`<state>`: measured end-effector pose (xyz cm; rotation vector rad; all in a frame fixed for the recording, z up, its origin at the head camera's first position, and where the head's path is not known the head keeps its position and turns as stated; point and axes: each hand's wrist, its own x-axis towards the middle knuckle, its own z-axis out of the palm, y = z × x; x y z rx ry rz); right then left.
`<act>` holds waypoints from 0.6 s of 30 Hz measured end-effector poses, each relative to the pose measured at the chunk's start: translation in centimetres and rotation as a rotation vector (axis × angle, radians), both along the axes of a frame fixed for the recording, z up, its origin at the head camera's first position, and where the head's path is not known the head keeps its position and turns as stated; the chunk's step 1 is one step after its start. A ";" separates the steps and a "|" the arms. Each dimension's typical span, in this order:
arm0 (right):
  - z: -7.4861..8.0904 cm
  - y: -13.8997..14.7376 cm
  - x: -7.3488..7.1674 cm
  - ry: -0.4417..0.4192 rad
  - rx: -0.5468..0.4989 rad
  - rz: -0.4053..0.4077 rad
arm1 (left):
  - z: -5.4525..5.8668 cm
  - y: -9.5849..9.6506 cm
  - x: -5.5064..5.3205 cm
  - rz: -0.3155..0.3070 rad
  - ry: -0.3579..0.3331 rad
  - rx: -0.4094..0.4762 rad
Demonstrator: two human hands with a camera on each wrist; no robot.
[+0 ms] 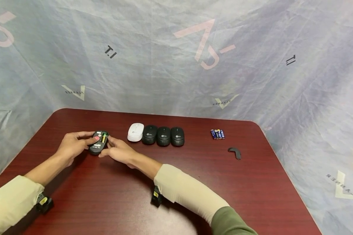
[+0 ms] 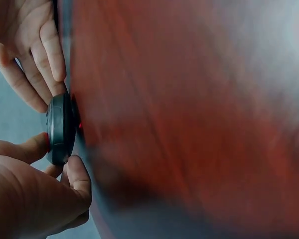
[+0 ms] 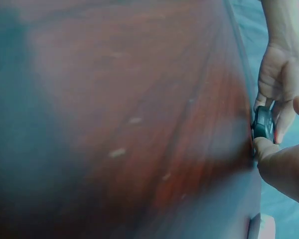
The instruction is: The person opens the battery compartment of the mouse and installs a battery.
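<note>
A black computer mouse point(image 1: 96, 148) is held bottom side up at the left of the table, its battery bay uncovered and a green and gold battery point(image 1: 104, 137) showing inside. My left hand point(image 1: 72, 145) grips the mouse by its left side, with the thumb pressing on the underside. From the right, my right hand point(image 1: 120, 151) reaches to the mouse's other side. In the left wrist view the long fingers of this right hand point(image 2: 32, 55) are fairly straight, their tips at the mouse's edge.
Right of the hands, a white mouse point(image 1: 135, 132) and three black mice point(image 1: 163, 136) stand in a row. Farther right lie several blue batteries point(image 1: 217, 134) side by side. A curved black battery cover point(image 1: 235, 152) rests nearer the table's right edge. A grey printed cloth point(image 1: 153, 65) hangs behind.
</note>
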<state>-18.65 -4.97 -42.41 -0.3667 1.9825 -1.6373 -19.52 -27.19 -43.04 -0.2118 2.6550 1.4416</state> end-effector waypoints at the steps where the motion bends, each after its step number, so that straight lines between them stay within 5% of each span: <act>1: 0.0 -0.3 -0.2 -0.001 0.004 -0.003 | 0.0 -0.3 -0.2 -0.001 -0.005 0.001; 8: 0.1 -1.5 -1.7 -0.010 0.043 -0.022 | 0.2 -1.4 -1.9 -0.003 -0.038 -0.001; 18: -0.3 -3.3 -3.9 -0.001 0.018 -0.067 | 0.3 -1.6 -4.0 0.071 -0.027 -0.025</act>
